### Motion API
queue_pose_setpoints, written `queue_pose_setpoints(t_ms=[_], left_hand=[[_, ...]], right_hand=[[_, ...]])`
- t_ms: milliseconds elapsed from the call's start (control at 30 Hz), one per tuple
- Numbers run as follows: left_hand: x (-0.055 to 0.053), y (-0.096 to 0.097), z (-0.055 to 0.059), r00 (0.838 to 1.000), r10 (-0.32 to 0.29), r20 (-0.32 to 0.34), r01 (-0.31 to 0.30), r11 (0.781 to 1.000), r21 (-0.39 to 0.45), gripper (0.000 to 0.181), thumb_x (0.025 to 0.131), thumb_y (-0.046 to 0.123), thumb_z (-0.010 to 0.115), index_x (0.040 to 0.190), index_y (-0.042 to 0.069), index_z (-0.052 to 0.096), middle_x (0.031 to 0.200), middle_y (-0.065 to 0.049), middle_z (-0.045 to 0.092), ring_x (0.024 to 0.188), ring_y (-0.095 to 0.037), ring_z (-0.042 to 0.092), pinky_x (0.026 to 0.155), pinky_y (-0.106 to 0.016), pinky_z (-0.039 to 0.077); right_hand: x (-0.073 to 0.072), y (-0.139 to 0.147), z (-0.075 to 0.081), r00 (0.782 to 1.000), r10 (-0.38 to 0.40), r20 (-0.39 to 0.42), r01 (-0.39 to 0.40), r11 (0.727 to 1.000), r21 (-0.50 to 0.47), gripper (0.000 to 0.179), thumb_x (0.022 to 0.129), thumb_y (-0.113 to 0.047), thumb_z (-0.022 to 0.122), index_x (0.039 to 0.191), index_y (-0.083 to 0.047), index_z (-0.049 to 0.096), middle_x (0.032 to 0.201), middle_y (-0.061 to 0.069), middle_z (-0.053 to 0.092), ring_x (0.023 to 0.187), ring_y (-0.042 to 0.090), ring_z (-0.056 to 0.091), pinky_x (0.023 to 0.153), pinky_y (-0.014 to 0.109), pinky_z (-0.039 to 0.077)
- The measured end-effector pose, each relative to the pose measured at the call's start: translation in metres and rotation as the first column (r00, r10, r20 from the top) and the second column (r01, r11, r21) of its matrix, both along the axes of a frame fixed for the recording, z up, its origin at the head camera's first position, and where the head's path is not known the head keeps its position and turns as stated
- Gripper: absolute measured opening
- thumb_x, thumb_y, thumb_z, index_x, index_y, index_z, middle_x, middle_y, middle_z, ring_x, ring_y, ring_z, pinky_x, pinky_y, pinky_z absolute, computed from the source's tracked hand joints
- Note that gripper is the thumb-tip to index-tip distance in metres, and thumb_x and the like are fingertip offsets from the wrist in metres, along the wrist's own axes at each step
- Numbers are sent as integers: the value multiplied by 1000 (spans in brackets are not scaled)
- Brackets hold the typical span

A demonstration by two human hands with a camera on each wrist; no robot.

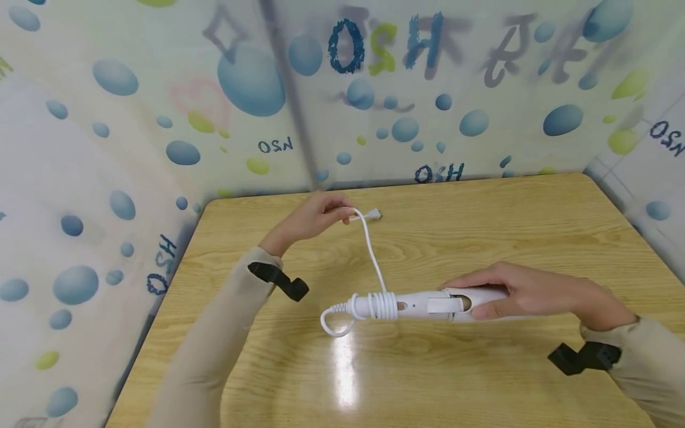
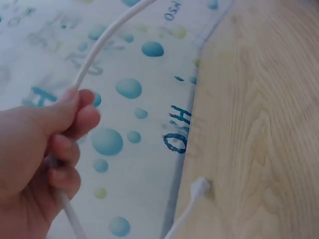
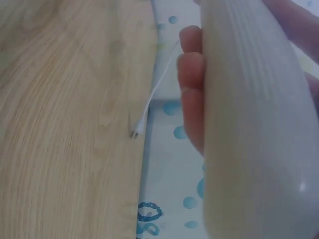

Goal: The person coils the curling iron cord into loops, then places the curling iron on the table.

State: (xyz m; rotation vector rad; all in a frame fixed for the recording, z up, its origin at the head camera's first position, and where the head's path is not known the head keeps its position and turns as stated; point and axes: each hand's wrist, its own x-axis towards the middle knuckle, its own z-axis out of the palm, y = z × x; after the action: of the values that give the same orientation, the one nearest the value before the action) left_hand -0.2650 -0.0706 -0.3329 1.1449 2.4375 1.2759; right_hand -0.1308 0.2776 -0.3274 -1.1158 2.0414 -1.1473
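A white hair straightener [image 1: 423,305] lies lengthwise over the wooden table [image 1: 481,226], its white cord [image 1: 371,246] wound several turns round its left end. My right hand [image 1: 514,294] grips the straightener's right end; in the right wrist view its white body [image 3: 254,129] fills the frame with my fingers [image 3: 192,74] curled round it. My left hand [image 1: 316,217] pinches the cord near its plug [image 1: 374,214] at the table's far side. The left wrist view has the cord [image 2: 107,40] running through my curled left hand [image 2: 45,149], and the plug [image 2: 199,188] hanging free.
Walls covered in a blue and green bubble print [image 1: 257,83] close in the table at the back, left and right. Black wrist straps [image 1: 280,280] sit on both sleeves. Light glares off the table [image 1: 345,368] in front of the straightener.
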Motion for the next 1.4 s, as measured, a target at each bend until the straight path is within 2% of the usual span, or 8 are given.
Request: queue_pose_setpoints(t_ms=[167,300,500,733,900,1000,1167,1400], left_hand=[[11,7,15,990,3,-142,-3,1000,-2,12,94,18,51,87,11,58,57,-2,49,49,-17,42,51,-29,34],[22,10,27,982,-20,-190,23,1000,12,12,94,18,51,86,13,57,56,-1,46,50,-17,43,52,-29,35],[41,10,41,987,-61,-150,67,997,34,13,94,16,51,89,12,62,56,0,45,48,-16,42,49,-29,35],[61,11,48,986,-127,-110,136,987,84,13,95,10,50,91,10,63,56,1,46,49,-13,44,48,-28,37],[75,13,47,980,-165,-111,178,978,109,14,94,6,51,94,8,64,57,4,46,48,-11,42,45,-27,36],[85,15,43,983,-177,-53,182,975,130,13,94,5,51,95,7,64,58,3,46,48,-13,42,44,-26,34],[103,19,33,986,-158,58,144,971,190,15,94,4,51,98,4,65,59,2,46,47,-19,42,41,-26,32],[115,30,18,981,-177,85,144,942,304,16,93,-2,50,101,-3,63,56,2,44,47,-15,42,43,-27,35]], right_hand=[[-5,-4,-3,999,-26,-26,28,997,78,44,92,-14,57,134,-6,47,117,5,57,83,8,55,67,27,47],[-8,-7,-5,997,-74,-19,76,984,161,47,91,-24,58,133,-6,48,116,6,57,81,8,54,66,26,46],[-11,-7,-11,980,-167,-105,189,948,256,55,90,-35,57,134,-4,46,116,7,56,82,10,52,67,26,42],[-16,-11,-17,922,-249,-298,340,888,309,59,91,-43,51,136,-7,44,115,9,57,79,12,50,65,30,39],[-20,-12,-21,862,-311,-400,441,849,291,53,93,-39,50,137,-10,44,113,10,58,79,16,50,64,33,39],[-22,-11,-24,827,-334,-452,487,828,277,51,94,-38,49,138,-12,43,115,13,57,80,17,51,64,33,39],[-25,-9,-24,791,-370,-487,525,820,228,50,95,-36,48,139,-12,41,117,14,57,80,18,51,63,33,37],[-27,-12,-23,743,-366,-560,548,813,197,48,95,-35,49,138,-14,43,113,12,59,74,17,50,58,31,37]])
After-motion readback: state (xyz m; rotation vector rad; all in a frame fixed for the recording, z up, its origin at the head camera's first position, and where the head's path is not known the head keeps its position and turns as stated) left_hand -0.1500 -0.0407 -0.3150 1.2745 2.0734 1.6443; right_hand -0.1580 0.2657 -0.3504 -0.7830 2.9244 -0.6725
